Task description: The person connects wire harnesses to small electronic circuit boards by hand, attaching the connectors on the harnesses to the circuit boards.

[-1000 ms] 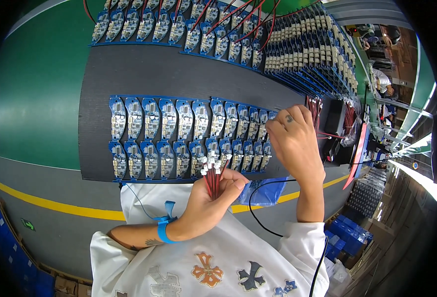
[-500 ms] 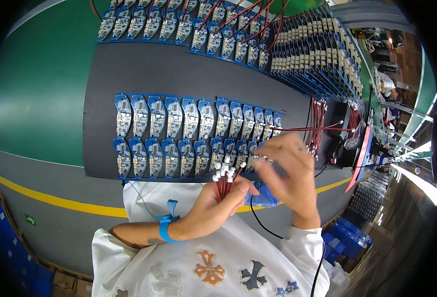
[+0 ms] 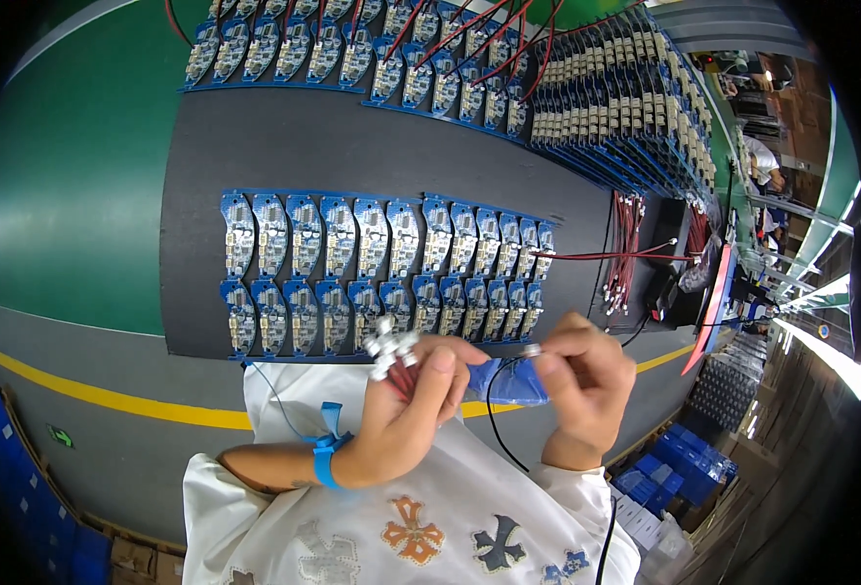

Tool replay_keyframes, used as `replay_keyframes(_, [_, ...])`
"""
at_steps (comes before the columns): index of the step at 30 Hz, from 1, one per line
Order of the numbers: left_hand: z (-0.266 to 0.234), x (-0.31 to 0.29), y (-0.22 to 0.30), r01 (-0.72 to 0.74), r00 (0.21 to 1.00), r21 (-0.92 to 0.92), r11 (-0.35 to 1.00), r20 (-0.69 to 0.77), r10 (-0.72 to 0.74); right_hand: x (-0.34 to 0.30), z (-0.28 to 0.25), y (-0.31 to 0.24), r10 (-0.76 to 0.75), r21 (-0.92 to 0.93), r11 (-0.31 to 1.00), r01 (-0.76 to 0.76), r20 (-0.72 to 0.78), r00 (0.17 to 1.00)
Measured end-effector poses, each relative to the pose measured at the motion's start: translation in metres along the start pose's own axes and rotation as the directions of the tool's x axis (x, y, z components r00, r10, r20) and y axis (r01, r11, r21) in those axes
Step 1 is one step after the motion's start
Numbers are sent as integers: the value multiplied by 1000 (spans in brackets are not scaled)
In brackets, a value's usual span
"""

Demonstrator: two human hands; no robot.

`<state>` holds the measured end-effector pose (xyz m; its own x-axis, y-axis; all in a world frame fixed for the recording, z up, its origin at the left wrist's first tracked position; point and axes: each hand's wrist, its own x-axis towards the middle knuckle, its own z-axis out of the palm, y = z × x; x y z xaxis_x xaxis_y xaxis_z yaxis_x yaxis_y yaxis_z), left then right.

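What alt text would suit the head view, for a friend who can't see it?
A left hand holds a bunch of red wires with white connectors, while the right hand pinches a single connector. Beyond them, blue circuit boards lie in rows on a dark mat.

— Looks like what sort of place?
— Like an electronics assembly workshop, on a factory floor.
— Judging by what?
— By rows of blue circuit boards [image 3: 335,320] on a dark mat [image 3: 352,146], laid over a green bench top [image 3: 79,175], with a dense stack of boards [image 3: 606,107] at the far right and bunched red leads [image 3: 625,249] to the right.
— And around that?
— Grey flooring [image 3: 138,468] with a painted yellow line [image 3: 109,395] on the near side, blue boxes [image 3: 11,468] and cardboard cartons [image 3: 133,558] at the near left, more blue boxes [image 3: 688,453] at the near right.
— And farther off?
— Other people [image 3: 764,161] at the far right, among more green surfaces [image 3: 843,146].
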<state>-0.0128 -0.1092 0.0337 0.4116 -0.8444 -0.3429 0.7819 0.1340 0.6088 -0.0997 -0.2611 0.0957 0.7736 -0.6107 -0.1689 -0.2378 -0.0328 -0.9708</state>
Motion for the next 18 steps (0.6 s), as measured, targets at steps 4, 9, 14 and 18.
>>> replay_keyframes(4, [-2, 4, -4, 72, 995, -51, 996, -59, -75, 5, 10, -5, -187, -515, 805, 295, 252, 950])
replay_keyframes(9, [0, 9, -3, 53, 994, -29, 998, -93, -55, 8, 12, -8, -228, -664, 617, 424, 364, 903])
replay_keyframes(14, [3, 13, -8, 3, 996, 4, 1000, -91, -2, 13, 8, -11, -291, -678, 527, 512, 423, 858])
replay_keyframes(18, [-2, 7, -9, 88, 990, -18, 996, -106, -89, 39, -3, -14, -291, -796, 240, 556, 488, 823])
